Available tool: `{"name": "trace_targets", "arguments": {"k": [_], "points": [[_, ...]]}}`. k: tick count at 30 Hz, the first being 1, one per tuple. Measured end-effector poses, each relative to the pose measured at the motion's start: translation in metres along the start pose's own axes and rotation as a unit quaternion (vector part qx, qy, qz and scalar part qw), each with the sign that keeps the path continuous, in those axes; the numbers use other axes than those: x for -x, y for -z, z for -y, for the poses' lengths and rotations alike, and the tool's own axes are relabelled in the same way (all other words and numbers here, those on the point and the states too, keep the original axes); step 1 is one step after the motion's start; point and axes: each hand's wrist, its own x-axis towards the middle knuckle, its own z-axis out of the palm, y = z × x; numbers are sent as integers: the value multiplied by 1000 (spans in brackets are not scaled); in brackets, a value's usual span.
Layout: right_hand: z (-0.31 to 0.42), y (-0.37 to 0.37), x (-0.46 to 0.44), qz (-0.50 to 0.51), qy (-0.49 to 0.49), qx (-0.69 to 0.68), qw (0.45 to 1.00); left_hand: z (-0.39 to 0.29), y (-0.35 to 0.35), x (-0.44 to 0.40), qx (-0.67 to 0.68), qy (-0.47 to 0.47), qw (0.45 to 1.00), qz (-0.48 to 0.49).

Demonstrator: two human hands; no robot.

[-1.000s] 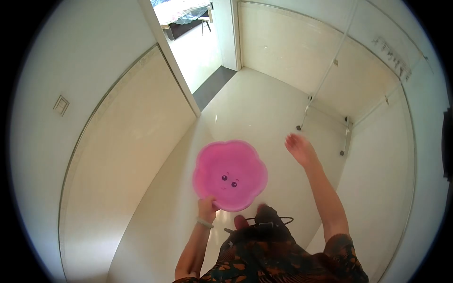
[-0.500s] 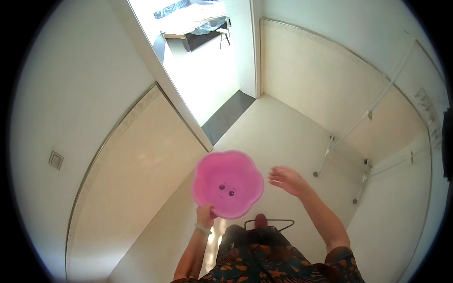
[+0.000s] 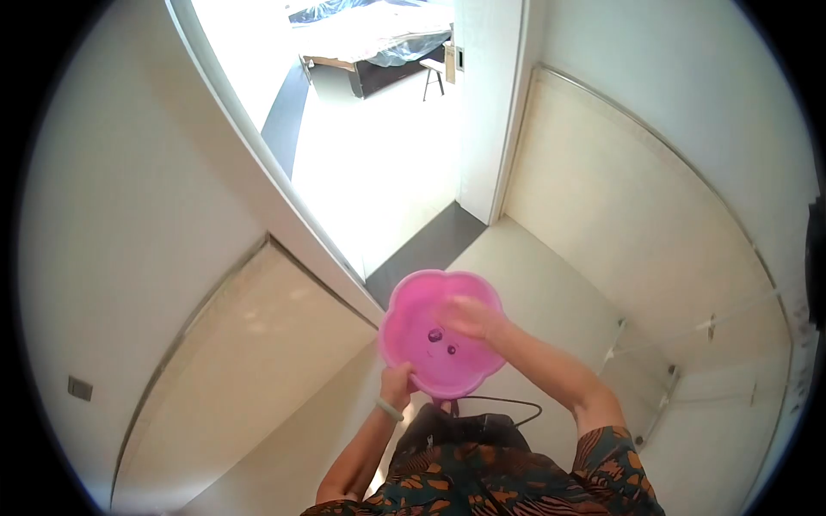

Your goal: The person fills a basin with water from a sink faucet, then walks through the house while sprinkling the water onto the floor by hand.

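A pink flower-shaped basin (image 3: pixel 413 331) with a small face printed inside is held out in front of my body. My left hand (image 3: pixel 397 384), with a pale bracelet at the wrist, grips its near left rim. Above the basin's inside is my right hand (image 3: pixel 469 318), slightly blurred, with its fingers stretched out and nothing in it. Whether it touches the basin cannot be made out.
Ahead is an open doorway with a dark threshold (image 3: pixel 426 249). Beyond it stand a plastic-covered bed (image 3: pixel 379 43) and a small stool (image 3: pixel 433 69). A wheeled rack (image 3: pixel 658 404) is at the right wall; a switch (image 3: pixel 80 389) is on the left wall.
The view has turned right and up toward the doorway. My right hand has moved left, from beside the basin to over it. My left hand still holds the rim.
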Motion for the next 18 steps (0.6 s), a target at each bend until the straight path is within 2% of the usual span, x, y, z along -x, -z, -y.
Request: {"name": "trace_targets", "arguments": {"k": [1,3,4,6,7,8,11,13,15,18], "points": [[58,-52,-4,171,38,-27,984,-22,-16,-17,3,-20,1000,6],[130,-142,0,154,157,-38,975,-51,-32,-43,3,-34,999,15],[150,-150,-5,153,158,-41,975,-63,-39,-58,8,-29,1000,7],[192,-159,-27,114,270,54,955,-88,-56,-100,16,-33,999,3],[201,-143,-47,101,230,54,966,-94,-57,-121,18,-34,999,-4],[209,-114,-73,78,201,114,970,-102,-63,-141,20,-34,999,-13],[220,-41,-129,2,112,266,957,-137,-87,-185,22,-64,998,-20],[233,-6,-161,-73,32,298,951,-162,-96,-214,38,-43,998,-29],[249,32,-208,-56,7,348,936,-195,-122,-230,40,-29,998,-50],[286,36,-265,-56,-3,441,896,-226,-142,-276,48,-41,994,-86]]}}
